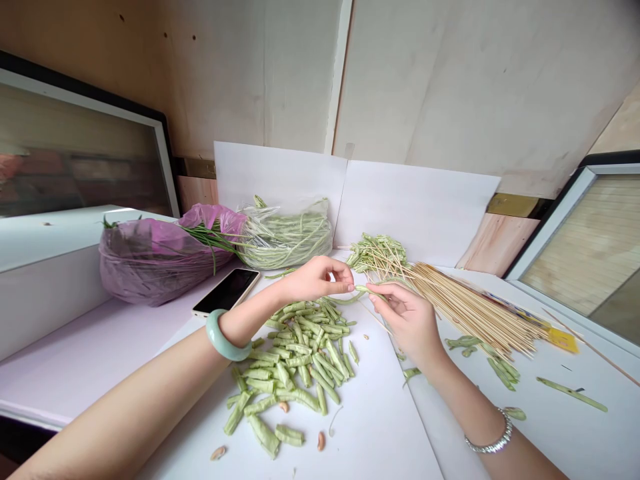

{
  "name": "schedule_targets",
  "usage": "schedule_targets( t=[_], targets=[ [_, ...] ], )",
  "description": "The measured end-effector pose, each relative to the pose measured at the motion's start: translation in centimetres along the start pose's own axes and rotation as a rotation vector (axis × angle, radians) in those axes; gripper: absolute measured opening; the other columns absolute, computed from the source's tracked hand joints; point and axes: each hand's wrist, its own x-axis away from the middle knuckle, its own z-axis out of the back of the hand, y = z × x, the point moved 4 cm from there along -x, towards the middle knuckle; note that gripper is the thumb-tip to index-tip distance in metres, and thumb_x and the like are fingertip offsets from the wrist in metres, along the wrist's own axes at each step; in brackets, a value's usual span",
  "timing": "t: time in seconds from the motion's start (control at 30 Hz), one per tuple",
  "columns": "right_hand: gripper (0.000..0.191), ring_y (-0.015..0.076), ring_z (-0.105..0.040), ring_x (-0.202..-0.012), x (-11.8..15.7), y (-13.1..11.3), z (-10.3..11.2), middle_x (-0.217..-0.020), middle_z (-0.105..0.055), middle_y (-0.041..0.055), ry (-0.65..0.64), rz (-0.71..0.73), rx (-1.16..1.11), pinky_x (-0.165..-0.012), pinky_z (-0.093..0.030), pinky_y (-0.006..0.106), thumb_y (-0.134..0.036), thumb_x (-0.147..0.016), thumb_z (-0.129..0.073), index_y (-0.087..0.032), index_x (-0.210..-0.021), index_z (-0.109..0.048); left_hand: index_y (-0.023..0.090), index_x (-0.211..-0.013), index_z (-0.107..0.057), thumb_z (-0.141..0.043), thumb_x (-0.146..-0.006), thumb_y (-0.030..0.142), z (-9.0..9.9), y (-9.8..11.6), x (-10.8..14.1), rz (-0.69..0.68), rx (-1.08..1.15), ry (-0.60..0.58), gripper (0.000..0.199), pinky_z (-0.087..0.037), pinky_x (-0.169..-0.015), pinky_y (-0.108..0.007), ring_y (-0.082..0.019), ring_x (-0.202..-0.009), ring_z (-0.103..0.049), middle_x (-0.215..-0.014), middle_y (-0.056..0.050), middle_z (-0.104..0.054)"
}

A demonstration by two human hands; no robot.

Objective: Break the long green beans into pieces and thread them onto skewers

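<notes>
Between my two hands is a long green bean [361, 289], held above the table. The fingertips of my left hand [320, 277] pinch its end, and a jade-coloured bangle circles that wrist. My right hand [407, 320] grips the same bean a little to the right, between thumb and fingers; a silver bracelet is on its wrist. Below lies a loose pile of short bean pieces [295, 360]. A few brown seeds [321, 441] are scattered at the pile's near side.
Bamboo skewers [475, 310] lie behind my right hand, beside skewered bean pieces [380, 250]. A clear bag of long beans [290, 237], a purple bag [150, 260] and a phone [227, 291] stand at the back left. Bean scraps [503, 372] lie on the right.
</notes>
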Motion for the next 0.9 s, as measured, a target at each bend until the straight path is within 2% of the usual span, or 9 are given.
schedule_targets(
  t=[0.17,0.33,0.5,0.63,0.7,0.8,0.9],
  targets=[
    [0.014,0.0193,-0.06,-0.072,0.2,-0.8,0.1,-0.082,-0.067,0.0061,0.041,0.082,0.144,-0.064,-0.049,0.033,-0.022,-0.079,-0.062,-0.021,-0.088,-0.073,0.014,-0.069,-0.059,-0.054,-0.077,0.017,-0.4,1.5,0.1,-0.086,-0.194,0.15,0.009,-0.038,-0.063,-0.022,-0.01,-0.066,-0.05,-0.068,0.001,-0.058],
    [0.015,0.0157,-0.054,-0.06,0.4,-2.0,0.3,-0.073,-0.067,0.0036,0.115,0.194,0.297,-0.056,-0.045,0.03,-0.019,-0.079,-0.059,-0.02,-0.085,-0.073,0.016,-0.071,-0.056,-0.051,-0.075,0.015,-1.6,2.8,0.5,-0.2,-0.473,0.337,0.006,-0.04,-0.068,-0.025,-0.013,-0.071,-0.05,-0.071,-0.001,-0.056],
    [0.014,0.0155,-0.053,-0.059,0.3,-1.4,0.5,-0.071,-0.064,0.0036,0.139,0.161,0.279,-0.055,-0.045,0.03,-0.017,-0.078,-0.06,-0.019,-0.084,-0.073,0.016,-0.073,-0.055,-0.043,-0.081,0.018,-2.9,3.6,0.8,-0.321,-0.779,0.352,0.014,-0.038,-0.064,-0.027,-0.016,-0.07,-0.047,-0.072,-0.004,-0.055],
    [0.015,0.0167,-0.058,-0.065,0.1,-0.7,0.4,-0.078,-0.066,0.0048,0.102,0.12,0.223,-0.058,-0.05,0.03,-0.02,-0.079,-0.061,-0.019,-0.09,-0.071,0.016,-0.081,-0.055,-0.041,-0.084,0.019,-2.4,3.4,0.8,-0.279,-0.792,0.38,0.015,-0.04,-0.068,-0.028,-0.017,-0.075,-0.047,-0.078,-0.005,-0.056],
    [0.016,0.0165,-0.061,-0.066,0.1,-0.6,0.2,-0.076,-0.067,0.0039,0.068,0.107,0.186,-0.061,-0.052,0.03,-0.021,-0.079,-0.062,-0.019,-0.093,-0.069,0.015,-0.089,-0.055,-0.044,-0.086,0.028,-2.2,3.2,0.8,-0.259,-0.779,0.358,0.017,-0.04,-0.073,-0.029,-0.018,-0.08,-0.048,-0.086,-0.007,-0.057],
    [0.015,0.0165,-0.064,-0.067,0.2,-0.7,0.0,-0.071,-0.066,0.0015,0.03,0.082,0.091,-0.063,-0.054,0.029,-0.022,-0.077,-0.064,-0.02,-0.092,-0.06,0.015,-0.092,-0.057,-0.045,-0.089,0.039,-2.3,2.8,0.6,-0.26,-0.756,0.211,0.027,-0.04,-0.075,-0.03,-0.019,-0.083,-0.048,-0.088,-0.007,-0.059],
    [0.018,0.017,-0.065,-0.07,0.2,-0.8,0.1,-0.072,-0.066,0.0008,0.021,0.091,0.081,-0.064,-0.054,0.028,-0.023,-0.074,-0.068,-0.022,-0.085,-0.054,0.014,-0.086,-0.058,-0.038,-0.094,0.032,-2.7,2.3,0.3,-0.27,-0.7,0.044,0.028,-0.039,-0.072,-0.027,-0.017,-0.078,-0.048,-0.081,-0.006,-0.057]
  ],
)
